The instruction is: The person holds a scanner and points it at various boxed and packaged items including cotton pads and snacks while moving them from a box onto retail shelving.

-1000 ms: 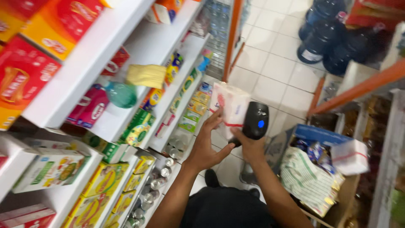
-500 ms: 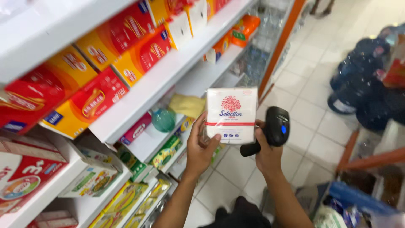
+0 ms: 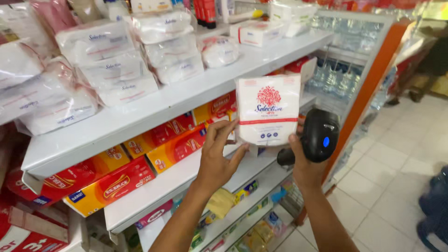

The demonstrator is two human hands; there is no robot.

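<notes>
Place: I am looking at a small grocery shop, down one aisle.
Shelving: a white shelf [image 3: 154, 109] runs along my left in several tiers, each edged with a price-strip rail.
Top tier: stacked white soft packs [image 3: 116, 70] of one kind, many alike, faced outward.
Middle tier: rows of red and yellow boxes [image 3: 112, 179], repeated as retail stock.
Lower tiers: small mixed packets [image 3: 247, 228], tightly lined up.
Far end: bottled water [image 3: 336, 74] stacked behind an orange upright [image 3: 368, 88].
Floor: pale square tiles [image 3: 387, 186], as in a store aisle.
Tool: I see a black handheld barcode scanner [image 3: 319, 135], a shop tool.
</notes>
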